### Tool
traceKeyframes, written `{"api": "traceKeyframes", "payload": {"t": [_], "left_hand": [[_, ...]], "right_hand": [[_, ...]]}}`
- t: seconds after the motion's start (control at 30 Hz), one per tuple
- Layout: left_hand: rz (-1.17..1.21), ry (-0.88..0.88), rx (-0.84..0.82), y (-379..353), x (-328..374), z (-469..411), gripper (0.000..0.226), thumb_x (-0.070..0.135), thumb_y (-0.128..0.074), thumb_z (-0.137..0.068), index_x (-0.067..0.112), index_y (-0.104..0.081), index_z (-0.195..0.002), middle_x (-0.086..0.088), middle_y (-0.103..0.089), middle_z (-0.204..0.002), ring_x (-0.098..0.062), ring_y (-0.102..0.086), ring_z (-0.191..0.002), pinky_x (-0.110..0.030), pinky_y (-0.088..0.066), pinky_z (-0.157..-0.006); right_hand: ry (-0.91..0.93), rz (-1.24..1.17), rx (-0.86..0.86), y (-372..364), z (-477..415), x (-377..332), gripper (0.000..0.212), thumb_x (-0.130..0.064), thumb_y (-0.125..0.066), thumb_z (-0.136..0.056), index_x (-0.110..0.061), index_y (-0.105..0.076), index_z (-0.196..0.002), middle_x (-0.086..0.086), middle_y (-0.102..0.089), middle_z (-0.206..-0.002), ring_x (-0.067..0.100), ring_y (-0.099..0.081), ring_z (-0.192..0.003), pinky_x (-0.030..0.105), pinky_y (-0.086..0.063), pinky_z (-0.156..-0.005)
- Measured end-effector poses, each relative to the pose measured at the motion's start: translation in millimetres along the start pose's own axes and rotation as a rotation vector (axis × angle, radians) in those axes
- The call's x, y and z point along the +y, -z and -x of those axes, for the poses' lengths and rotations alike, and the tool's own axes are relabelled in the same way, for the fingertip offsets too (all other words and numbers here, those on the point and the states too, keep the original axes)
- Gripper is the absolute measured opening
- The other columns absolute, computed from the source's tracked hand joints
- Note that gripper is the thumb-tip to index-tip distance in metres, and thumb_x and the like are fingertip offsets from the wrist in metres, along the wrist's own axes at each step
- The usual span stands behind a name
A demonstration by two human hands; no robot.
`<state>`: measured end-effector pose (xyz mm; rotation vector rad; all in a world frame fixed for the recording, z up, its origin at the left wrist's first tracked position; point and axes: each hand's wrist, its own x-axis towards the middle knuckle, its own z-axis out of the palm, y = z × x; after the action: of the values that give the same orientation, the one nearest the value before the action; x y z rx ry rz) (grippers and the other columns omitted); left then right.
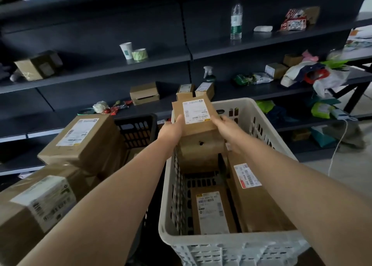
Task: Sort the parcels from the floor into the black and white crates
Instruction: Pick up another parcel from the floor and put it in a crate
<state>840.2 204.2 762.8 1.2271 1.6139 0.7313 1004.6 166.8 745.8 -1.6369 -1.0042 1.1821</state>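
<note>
The left hand (171, 129) and right hand (225, 125) clamp the parcel (194, 115) by opposite sides, fingers curled round it, over the white crate's (231, 245) far end.

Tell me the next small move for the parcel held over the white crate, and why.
Probably lower the small brown cardboard parcel onto the brown box below it, at the far end of the white plastic crate, then release. The left hand and right hand grip its sides, and it sits above the crate's rim, so it is not yet stowed.
</note>
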Motion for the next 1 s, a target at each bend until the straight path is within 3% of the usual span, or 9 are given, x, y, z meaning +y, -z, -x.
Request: {"api": "traceKeyframes", "payload": {"t": [0.1, 0.27, 0.4, 0.47, 0.63, 0.77, 0.87, 0.93, 1.0], "left_hand": [[-0.135, -0.001, 0.058, 8.8, 0.0, 8.5, 0.075, 0.073, -0.037, -0.083, 0.017, -0.053, -0.131, -0.007, -0.065, -0.112, -0.028, -0.066, -0.096, -0.044, -0.058, -0.088], [-0.35, 0.023, -0.04, 27.2, 1.6, 39.9, 0.064, 0.068, -0.048, -0.088, 0.01, -0.058, -0.114, -0.012, -0.069, -0.083, -0.025, -0.071, -0.048, -0.033, -0.056, -0.041], [-0.502, 0.1, -0.273, 31.6, -2.5, 66.3, 0.051, 0.05, -0.059, -0.093, 0.003, -0.061, -0.11, -0.011, -0.076, -0.072, -0.026, -0.074, -0.058, -0.032, -0.056, -0.044], [-0.68, 0.131, -0.378, 29.6, -8.1, 75.4, 0.051, 0.048, -0.052, -0.097, 0.001, -0.059, -0.115, -0.012, -0.076, -0.08, -0.024, -0.076, -0.065, -0.029, -0.058, -0.048], [-0.921, 0.259, -0.584, 14.8, -30.3, 85.0, 0.047, 0.03, -0.039, -0.106, -0.009, -0.049, -0.13, -0.016, -0.074, -0.104, -0.022, -0.074, -0.089, -0.025, -0.059, -0.057], [-1.016, 0.273, -0.532, 3.9, -40.8, 83.2, 0.047, 0.028, -0.032, -0.105, -0.004, -0.067, -0.098, -0.009, -0.076, -0.073, -0.015, -0.073, -0.059, -0.022, -0.056, -0.049], [-1.009, 0.182, -0.465, -4.2, -38.5, 80.8, 0.044, 0.031, -0.041, -0.103, 0.002, -0.066, -0.08, -0.006, -0.069, -0.053, -0.015, -0.067, -0.045, -0.021, -0.053, -0.044], [-0.968, 0.022, -0.311, -10.2, -32.2, 73.4, 0.034, 0.028, -0.05, -0.1, 0.005, -0.064, -0.08, -0.006, -0.07, -0.059, -0.015, -0.067, -0.048, -0.023, -0.054, -0.046], [-0.996, -0.171, -0.078, -13.8, -25.9, 64.4, 0.015, 0.019, -0.056, -0.094, 0.008, -0.066, -0.094, -0.006, -0.07, -0.08, -0.02, -0.07, -0.068, -0.03, -0.059, -0.059]], "right_hand": [[0.015, 0.039, 0.027, 14.5, 10.5, -1.7, 0.068, -0.047, -0.06, -0.087, -0.022, -0.039, -0.147, -0.001, -0.051, -0.135, 0.014, -0.05, -0.102, 0.03, -0.041, -0.073], [0.052, 0.219, -0.122, 35.2, 47.0, -0.2, 0.035, -0.042, -0.066, -0.078, -0.021, -0.066, -0.106, 0.003, -0.07, -0.1, 0.02, -0.066, -0.091, 0.037, -0.056, -0.078], [0.042, 0.382, -0.242, 42.0, 73.2, 12.0, 0.015, -0.036, -0.063, -0.091, -0.023, -0.062, -0.097, 0.003, -0.073, -0.08, 0.016, -0.073, -0.06, 0.025, -0.055, -0.05], [0.013, 0.463, -0.305, 42.5, 80.4, 19.3, 0.013, -0.031, -0.064, -0.092, -0.024, -0.059, -0.102, 0.007, -0.072, -0.085, 0.018, -0.074, -0.062, 0.025, -0.056, -0.05], [-0.143, 0.561, -0.406, 36.1, 86.9, 40.8, 0.025, -0.015, -0.054, -0.098, 0.003, -0.051, -0.114, 0.012, -0.073, -0.085, 0.022, -0.076, -0.074, 0.023, -0.058, -0.053], [-0.155, 0.598, -0.377, 31.1, 83.3, 53.0, 0.026, -0.026, -0.047, -0.101, -0.002, -0.051, -0.11, 0.009, -0.071, -0.078, 0.018, -0.074, -0.064, 0.022, -0.055, -0.049], [-0.112, 0.771, -0.314, 31.7, 72.6, 49.9, 0.031, -0.032, -0.051, -0.099, -0.005, -0.064, -0.105, 0.004, -0.072, -0.077, 0.014, -0.072, -0.062, 0.022, -0.053, -0.053], [-0.075, 0.749, -0.224, 32.7, 61.7, 46.2, 0.025, -0.029, -0.054, -0.097, -0.008, -0.068, -0.098, 0.003, -0.071, -0.076, 0.014, -0.071, -0.063, 0.023, -0.053, -0.055], [-0.001, 0.668, -0.092, 31.6, 49.2, 44.3, 0.021, -0.027, -0.055, -0.095, -0.012, -0.07, -0.097, 0.003, -0.073, -0.083, 0.018, -0.072, -0.076, 0.03, -0.059, -0.07]]}}
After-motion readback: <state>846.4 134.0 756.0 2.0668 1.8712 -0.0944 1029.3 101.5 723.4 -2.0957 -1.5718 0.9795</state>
